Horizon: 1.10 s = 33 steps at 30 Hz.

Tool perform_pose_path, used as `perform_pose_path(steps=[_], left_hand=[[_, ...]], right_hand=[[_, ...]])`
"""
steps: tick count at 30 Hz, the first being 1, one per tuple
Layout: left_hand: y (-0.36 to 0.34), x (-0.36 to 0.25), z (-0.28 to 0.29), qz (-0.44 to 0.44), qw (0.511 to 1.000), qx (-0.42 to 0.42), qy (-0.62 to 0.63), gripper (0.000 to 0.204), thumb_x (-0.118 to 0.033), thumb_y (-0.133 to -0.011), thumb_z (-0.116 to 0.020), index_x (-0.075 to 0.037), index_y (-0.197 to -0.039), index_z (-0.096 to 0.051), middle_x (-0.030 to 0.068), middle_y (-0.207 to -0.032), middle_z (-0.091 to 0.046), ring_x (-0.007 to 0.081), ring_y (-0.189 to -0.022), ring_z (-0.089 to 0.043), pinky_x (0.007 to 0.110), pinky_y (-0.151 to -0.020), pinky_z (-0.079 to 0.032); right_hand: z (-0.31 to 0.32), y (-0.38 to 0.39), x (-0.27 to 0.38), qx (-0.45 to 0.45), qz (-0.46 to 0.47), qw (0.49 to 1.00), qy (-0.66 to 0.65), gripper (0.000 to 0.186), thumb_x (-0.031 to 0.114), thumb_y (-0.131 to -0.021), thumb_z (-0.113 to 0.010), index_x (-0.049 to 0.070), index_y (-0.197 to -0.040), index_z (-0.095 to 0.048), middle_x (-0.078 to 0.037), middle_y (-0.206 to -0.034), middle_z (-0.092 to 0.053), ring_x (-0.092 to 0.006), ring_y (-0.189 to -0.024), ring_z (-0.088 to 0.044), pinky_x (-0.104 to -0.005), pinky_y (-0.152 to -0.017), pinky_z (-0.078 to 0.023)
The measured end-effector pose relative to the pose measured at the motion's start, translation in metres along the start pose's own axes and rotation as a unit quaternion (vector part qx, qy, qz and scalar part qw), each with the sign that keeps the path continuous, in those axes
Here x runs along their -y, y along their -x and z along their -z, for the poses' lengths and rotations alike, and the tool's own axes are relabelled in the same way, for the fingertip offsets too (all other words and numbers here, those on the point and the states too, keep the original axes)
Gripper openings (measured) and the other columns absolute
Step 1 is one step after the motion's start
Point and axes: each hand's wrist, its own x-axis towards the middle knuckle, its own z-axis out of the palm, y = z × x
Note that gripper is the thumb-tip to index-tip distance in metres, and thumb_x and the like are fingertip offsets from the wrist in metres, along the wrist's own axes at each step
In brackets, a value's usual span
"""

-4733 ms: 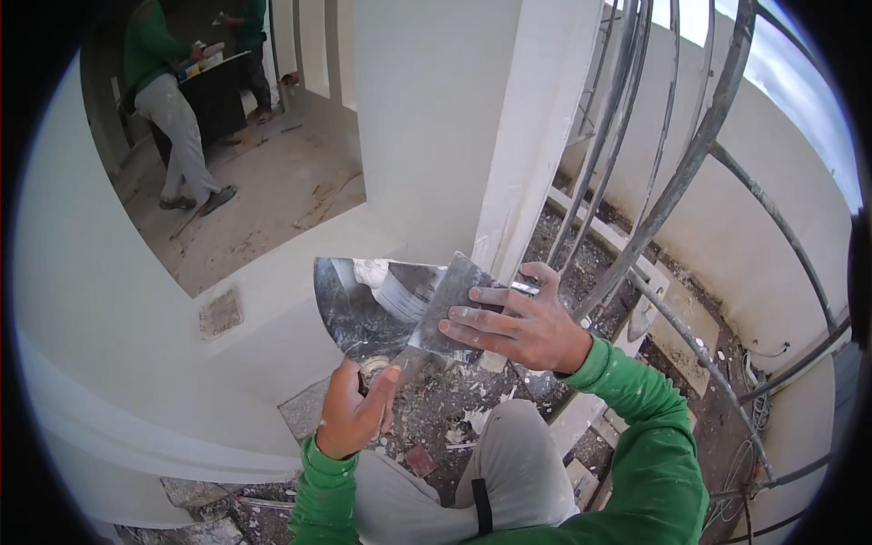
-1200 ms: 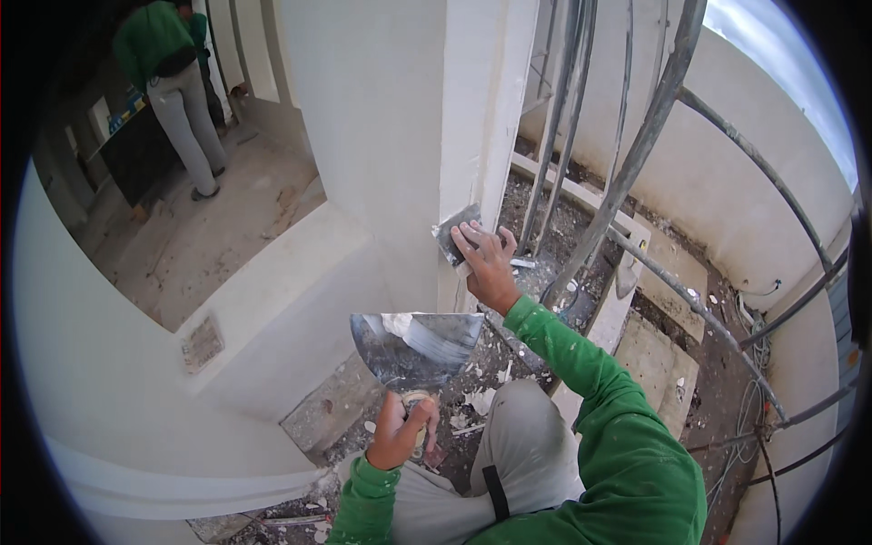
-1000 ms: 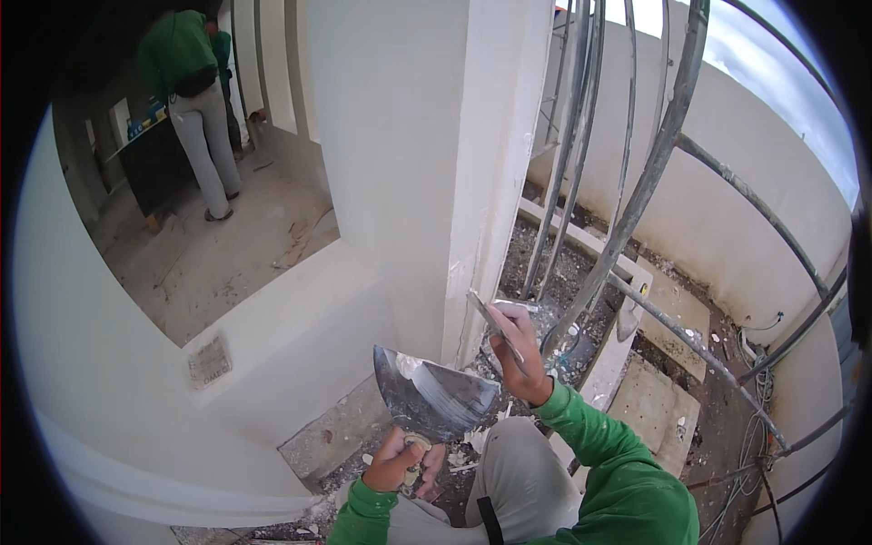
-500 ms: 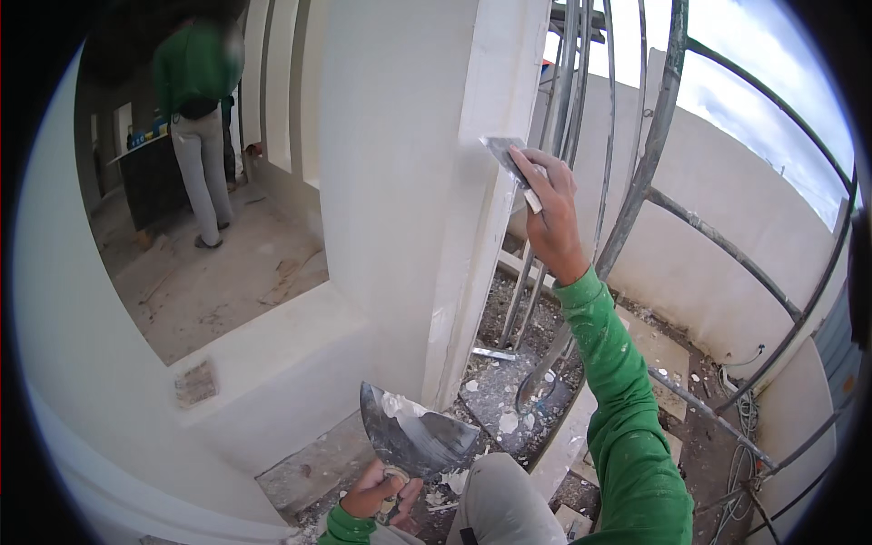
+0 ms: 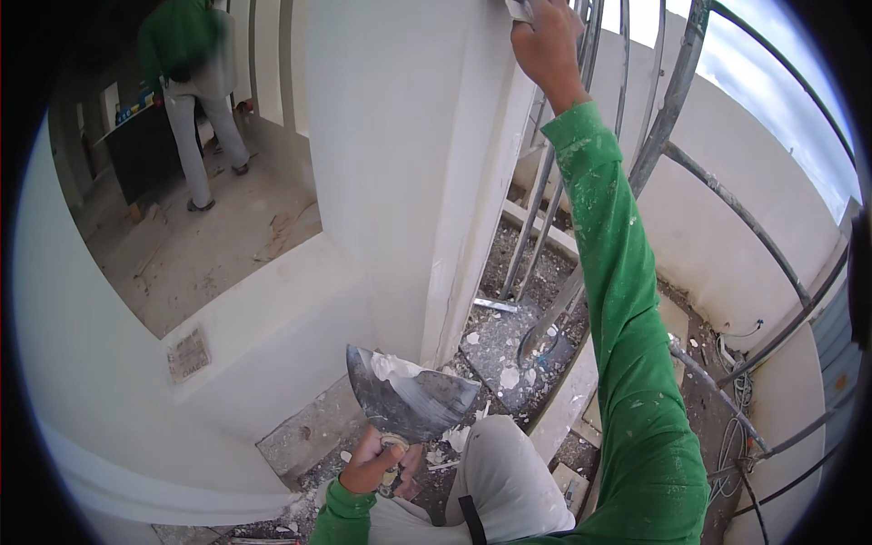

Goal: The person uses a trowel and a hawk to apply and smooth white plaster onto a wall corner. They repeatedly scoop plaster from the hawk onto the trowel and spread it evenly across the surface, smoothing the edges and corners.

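Observation:
My left hand (image 5: pixel 374 461) is closed round the handle of a broad, curved steel plastering blade (image 5: pixel 420 404), held low in front of my bent knee. A lump of white putty (image 5: pixel 391 367) lies along its upper edge. High up, close to the top edge of the view, my right hand (image 5: pixel 549 56) grips a putty knife (image 5: pixel 519 10) whose blade is mostly cut off by the frame. It is at the outer edge of the white pillar (image 5: pixel 386 136); whether the blade touches the wall cannot be made out.
Grey scaffold tubes (image 5: pixel 672 100) rise to the right of my raised arm. Past them runs a pale boundary wall (image 5: pixel 754 245) with coiled cable (image 5: pixel 734 422) near its foot. Putty scraps litter the ground (image 5: pixel 500 354). Through the opening at left, a person in green (image 5: pixel 186 54) stands inside.
My right hand has moved upward along the pillar's edge with the putty knife, stretching the arm. The left hand still holds its blade low. The person inside has shifted their legs.

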Motion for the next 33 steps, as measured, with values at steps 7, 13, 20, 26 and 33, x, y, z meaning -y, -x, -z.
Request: perform_pose_path(steps=[7,13,20,26,33], left_hand=[[0.003,0.000,-0.001,0.001,1.000,0.014,0.027,0.057,-0.027,-0.095,-0.058,-0.008,-0.138,-0.026,0.0088,-0.076,-0.044,0.0177,-0.059,-0.050,0.028,-0.037,-0.045],[0.004,0.003,0.004,-0.005,1.000,0.014,0.018,0.058,-0.026,-0.095,-0.058,-0.010,-0.140,-0.025,0.0100,-0.079,-0.044,0.0188,-0.061,-0.050,0.029,-0.039,-0.046],[0.003,0.007,0.007,0.002,0.999,0.032,0.027,0.043,-0.029,-0.097,-0.056,-0.006,-0.127,-0.034,0.0098,-0.087,-0.049,0.0164,-0.067,-0.054,0.029,-0.044,-0.047],[0.009,0.003,0.011,0.021,0.990,0.032,0.137,0.055,-0.023,-0.095,-0.058,-0.009,-0.139,-0.027,0.0108,-0.078,-0.042,0.0207,-0.060,-0.048,0.029,-0.034,-0.042],[0.014,-0.012,0.021,0.042,0.989,0.052,0.135,0.049,-0.022,-0.096,-0.057,-0.005,-0.135,-0.032,0.0095,-0.075,-0.043,0.0186,-0.057,-0.048,0.029,-0.038,-0.043]], right_hand=[[-0.012,0.183,0.044,0.074,-0.095,0.993,0.019,0.071,-0.010,-0.068,-0.050,0.014,-0.135,-0.054,-0.005,-0.128,-0.056,-0.0227,-0.124,-0.048,-0.0419,-0.104,-0.023],[-0.007,0.308,0.094,0.203,-0.153,0.967,0.006,0.075,-0.009,-0.065,-0.050,0.010,-0.138,-0.049,-0.008,-0.133,-0.051,-0.0245,-0.131,-0.044,-0.0508,-0.109,-0.015],[0.040,0.362,0.124,0.367,-0.189,0.909,-0.063,0.071,-0.008,-0.068,-0.053,0.007,-0.137,-0.048,-0.010,-0.133,-0.050,-0.0281,-0.125,-0.046,-0.0514,-0.107,-0.019],[0.111,0.277,0.178,0.217,-0.262,0.878,-0.337,0.057,-0.014,-0.082,-0.048,0.001,-0.137,-0.048,-0.020,-0.125,-0.051,-0.0340,-0.114,-0.051,-0.0396,-0.096,-0.041],[0.119,0.280,0.196,0.375,-0.223,0.778,-0.453,0.055,-0.012,-0.085,-0.048,0.000,-0.139,-0.044,-0.018,-0.124,-0.050,-0.0320,-0.112,-0.051,-0.0362,-0.097,-0.041]])
